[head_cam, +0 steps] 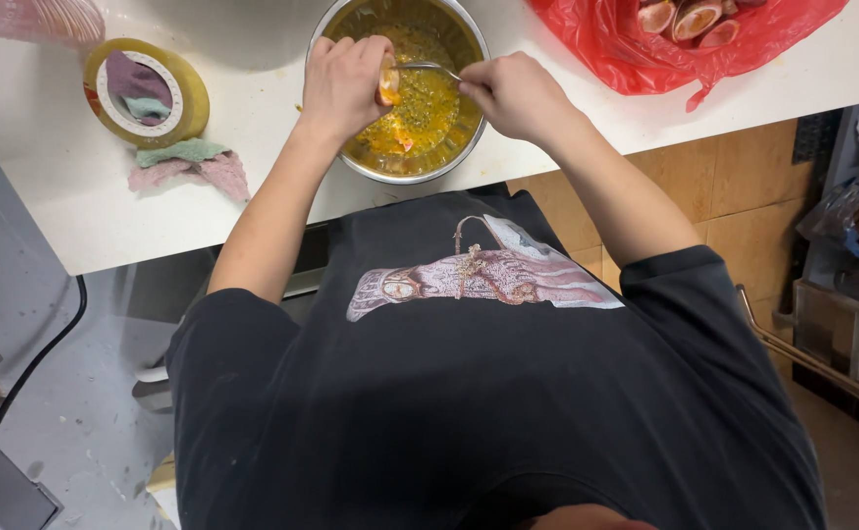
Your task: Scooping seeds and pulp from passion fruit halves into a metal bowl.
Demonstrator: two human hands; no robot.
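Bright, even overhead light; white desk [47, 196] near overexposed at the top edge. Soft shadow under the desk onto the grey floor [66, 412]. Mild glare on the metal bowl [420, 172] rim. Centre sharp; corners darker, slightly stretched by the wide lens. Right-side clutter dim and soft.

The top edge cut off the steel bowl [469, 137] at twelve o'clock and the red bag [636, 49] at one o'clock.
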